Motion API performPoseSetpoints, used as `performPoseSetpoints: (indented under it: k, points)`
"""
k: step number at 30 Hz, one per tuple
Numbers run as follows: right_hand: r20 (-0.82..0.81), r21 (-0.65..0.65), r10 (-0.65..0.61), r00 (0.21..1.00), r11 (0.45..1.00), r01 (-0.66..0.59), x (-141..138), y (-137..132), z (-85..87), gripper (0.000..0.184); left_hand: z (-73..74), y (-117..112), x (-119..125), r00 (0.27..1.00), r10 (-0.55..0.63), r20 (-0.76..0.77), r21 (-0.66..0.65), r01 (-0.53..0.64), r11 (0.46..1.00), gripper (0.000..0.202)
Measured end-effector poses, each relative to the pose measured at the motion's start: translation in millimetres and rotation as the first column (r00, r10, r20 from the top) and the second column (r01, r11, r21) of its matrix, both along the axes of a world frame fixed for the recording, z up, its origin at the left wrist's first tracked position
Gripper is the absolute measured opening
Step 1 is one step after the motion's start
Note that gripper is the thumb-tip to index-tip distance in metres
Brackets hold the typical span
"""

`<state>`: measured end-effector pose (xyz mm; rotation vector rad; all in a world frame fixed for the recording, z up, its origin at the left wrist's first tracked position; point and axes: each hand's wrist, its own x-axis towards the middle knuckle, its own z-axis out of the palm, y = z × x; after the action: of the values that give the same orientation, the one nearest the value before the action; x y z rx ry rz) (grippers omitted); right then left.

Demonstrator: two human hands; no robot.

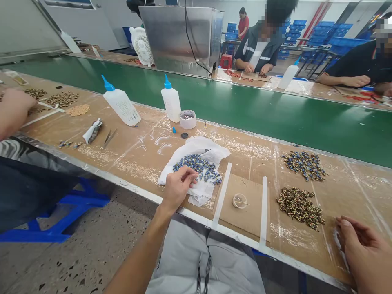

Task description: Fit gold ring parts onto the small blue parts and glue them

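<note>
My left hand (177, 188) is closed in a pinch at the near edge of a pile of small blue pieces (196, 163). Whatever its fingertips hold is too small to make out. The pile lies on a crumpled white sheet (171, 163). At the right edge, my right hand (364, 251) rests low with curled fingers; a whitish strip (340, 247) shows beside its thumb, and what the fingers hold is hidden. Near it lie a pile of brown-and-gold pieces (300, 207) and a pile of blue-and-gold ones (304, 165). Between my hands, a cardboard pad (245, 220) carries a small round cup (240, 201).
Two white bottles with blue nozzles, one left (122, 107) and one nearer the middle (171, 102), stand behind a tape roll (188, 119). Tweezers (109, 138) and a tube (92, 130) lie leftward. A green conveyor belt (245, 108) runs behind. A co-worker's hand (15, 108) is at left.
</note>
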<state>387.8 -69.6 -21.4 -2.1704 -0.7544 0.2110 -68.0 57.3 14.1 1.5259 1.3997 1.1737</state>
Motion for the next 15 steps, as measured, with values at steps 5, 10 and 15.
performPoseSetpoints:
  k: [5,10,15]
  points:
    - [0.017,-0.007,-0.007,1.0,1.0,0.007,2.0,-3.5,-1.0,0.022,4.7,6.9,3.5,0.996,0.018,0.083,-0.059,-0.013,0.998,0.023]
    - [0.009,0.026,-0.004,1.0,1.0,0.004,5.1,-3.4,-6.9,0.026,9.6,7.5,11.2,0.993,-0.031,0.111,-0.042,0.036,0.998,0.021]
    - [0.023,-0.042,-0.004,1.0,0.999,0.005,-5.0,-1.1,4.7,0.036,10.9,-3.2,18.5,0.946,-0.133,0.297,-0.155,0.185,0.97,0.024]
